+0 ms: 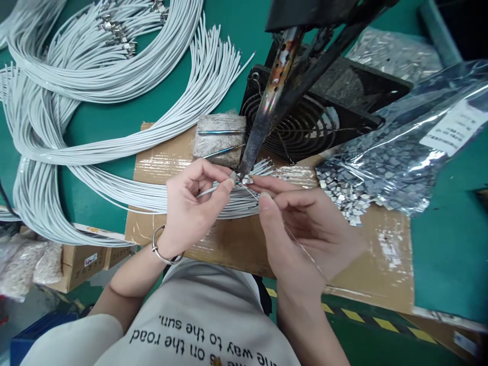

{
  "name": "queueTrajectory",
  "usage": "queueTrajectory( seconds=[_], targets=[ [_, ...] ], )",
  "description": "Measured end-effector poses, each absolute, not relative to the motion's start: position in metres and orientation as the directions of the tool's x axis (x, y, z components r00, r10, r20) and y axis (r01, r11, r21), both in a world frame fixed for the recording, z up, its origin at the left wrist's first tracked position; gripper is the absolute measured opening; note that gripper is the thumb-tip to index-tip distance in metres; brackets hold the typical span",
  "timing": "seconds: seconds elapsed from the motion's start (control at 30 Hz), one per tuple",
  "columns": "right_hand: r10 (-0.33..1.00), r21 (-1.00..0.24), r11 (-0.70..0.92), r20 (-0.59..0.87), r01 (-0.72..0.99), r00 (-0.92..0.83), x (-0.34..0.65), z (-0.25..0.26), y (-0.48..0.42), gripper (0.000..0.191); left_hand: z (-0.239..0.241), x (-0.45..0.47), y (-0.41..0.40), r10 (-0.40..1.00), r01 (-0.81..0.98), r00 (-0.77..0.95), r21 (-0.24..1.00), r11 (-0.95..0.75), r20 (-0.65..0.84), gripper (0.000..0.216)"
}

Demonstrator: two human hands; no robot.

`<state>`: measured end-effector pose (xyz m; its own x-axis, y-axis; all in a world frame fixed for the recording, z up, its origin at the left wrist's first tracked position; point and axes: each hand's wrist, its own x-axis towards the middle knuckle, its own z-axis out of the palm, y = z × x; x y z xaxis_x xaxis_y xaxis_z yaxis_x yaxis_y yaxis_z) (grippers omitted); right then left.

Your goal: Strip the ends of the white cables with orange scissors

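My left hand (192, 206) is closed in a pinch on a white cable (206, 192), close to its end. My right hand (305, 223) is closed on a thin solder wire (305, 251), which trails back across the palm. A small metal connector (247, 180) sits at the right fingertips, beside the cable end; the exact contact is too small to tell. Right at this spot the tip of a dark, stained soldering iron (263, 112) comes down from above. Under my hands, a bundle of white cables (148, 194) lies across a cardboard sheet (229, 244).
Behind the hands lies a wrapped block (219, 133) with two tweezers-like metal tools on it. A black fan (290, 127) stands behind the iron. To the right, loose metal connectors (345, 198) spill from a plastic bag (404, 147). Coiled white cables (114, 84) cover the left.
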<state>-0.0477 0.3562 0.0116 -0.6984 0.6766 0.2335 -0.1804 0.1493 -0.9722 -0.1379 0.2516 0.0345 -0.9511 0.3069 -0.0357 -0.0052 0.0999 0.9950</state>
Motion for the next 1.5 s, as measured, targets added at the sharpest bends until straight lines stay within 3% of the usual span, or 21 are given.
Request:
queueTrajectory(
  seconds=[0.9, 1.27, 1.33, 1.4, 1.5],
  targets=[
    [0.664, -0.975, 0.166, 0.223, -0.15, -0.713, -0.047, 0.014, 0.357, 0.017, 0.033, -0.136, 0.25, 0.298, -0.006, -0.954, 0.995, 0.099, -0.035, 0.013],
    [0.648, -0.984, 0.104, 0.176, -0.143, -0.741, -0.042, 0.001, 0.358, 0.014, 0.025, -0.134, 0.244, 0.345, -0.021, -0.936, 0.99, 0.141, -0.069, 0.015],
    [0.66, -0.987, 0.103, 0.163, -0.127, -0.733, -0.038, -0.002, 0.361, 0.015, 0.02, -0.131, 0.238, 0.377, 0.07, -0.926, 0.975, 0.211, -0.015, 0.013],
    [0.703, -0.985, 0.127, 0.17, -0.113, -0.69, -0.032, -0.004, 0.367, 0.015, 0.015, -0.128, 0.231, 0.425, 0.27, -0.897, 0.914, 0.302, 0.125, 0.009],
    [0.792, -0.977, 0.192, 0.21, -0.093, -0.574, -0.018, -0.007, 0.383, 0.017, 0.009, -0.125, 0.217, 0.503, 0.604, -0.778, 0.669, 0.432, 0.378, 0.002]
  ],
)
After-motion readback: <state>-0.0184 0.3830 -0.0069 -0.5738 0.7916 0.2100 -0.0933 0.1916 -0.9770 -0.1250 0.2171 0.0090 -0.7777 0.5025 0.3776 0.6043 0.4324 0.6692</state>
